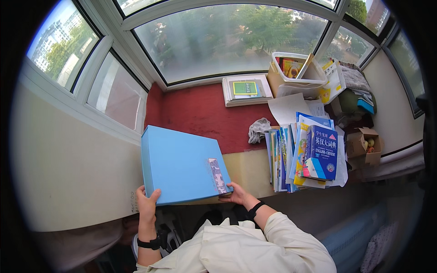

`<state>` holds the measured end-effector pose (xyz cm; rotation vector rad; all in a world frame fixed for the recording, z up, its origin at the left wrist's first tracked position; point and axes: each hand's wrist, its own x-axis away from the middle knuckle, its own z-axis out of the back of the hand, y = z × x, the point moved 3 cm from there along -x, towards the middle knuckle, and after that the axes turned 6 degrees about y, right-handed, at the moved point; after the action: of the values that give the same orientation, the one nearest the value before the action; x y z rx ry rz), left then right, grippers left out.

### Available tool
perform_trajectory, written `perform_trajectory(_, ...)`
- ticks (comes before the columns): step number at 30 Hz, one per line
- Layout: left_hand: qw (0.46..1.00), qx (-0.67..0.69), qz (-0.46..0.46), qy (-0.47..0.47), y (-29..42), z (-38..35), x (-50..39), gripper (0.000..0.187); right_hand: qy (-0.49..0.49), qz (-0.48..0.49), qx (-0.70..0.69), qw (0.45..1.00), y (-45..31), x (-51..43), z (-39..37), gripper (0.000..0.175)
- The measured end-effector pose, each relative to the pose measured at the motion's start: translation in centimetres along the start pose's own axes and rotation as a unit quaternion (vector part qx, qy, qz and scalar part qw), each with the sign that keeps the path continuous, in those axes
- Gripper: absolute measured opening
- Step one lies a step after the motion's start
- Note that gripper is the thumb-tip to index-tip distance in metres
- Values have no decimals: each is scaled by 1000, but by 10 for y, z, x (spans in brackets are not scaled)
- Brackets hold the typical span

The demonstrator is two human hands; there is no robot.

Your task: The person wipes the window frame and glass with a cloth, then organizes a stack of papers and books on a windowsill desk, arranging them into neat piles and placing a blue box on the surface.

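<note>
A large light-blue box [184, 163], closed, with a patterned strip [217, 175] near its right edge, lies at the left part of the window ledge. My left hand [147, 201] grips its near left corner, thumb on top. On the near right corner, my right hand [235, 194] holds the box with the thumb above and the fingers below. The undersides of both grips are partly hidden. Right of the box stands a pile of books and papers [281, 157], topped by a thick blue English-Chinese dictionary [321, 153]. A crumpled grey cloth [259, 129] rests beside that pile.
Red covering [201, 109] spans the ledge below the window. Farther back are a stack of books [247, 90] and a white plastic bin [300, 73] holding books. At right, an open cardboard box [365, 146] contains fruit. The left wall [85, 163] adjoins the blue box.
</note>
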<state>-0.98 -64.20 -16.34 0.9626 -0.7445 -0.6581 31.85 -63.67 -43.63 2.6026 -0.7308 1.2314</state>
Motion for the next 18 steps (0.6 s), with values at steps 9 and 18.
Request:
perform_trajectory(9, 982, -159, -99, -32, 29, -21, 24, 85, 400, 351, 536, 655, -170, -15, 34, 44)
perform_trajectory(18, 960, -255, -111, -22, 40, -32, 50, 96, 464, 304, 686, 472, -300, -28, 5, 84)
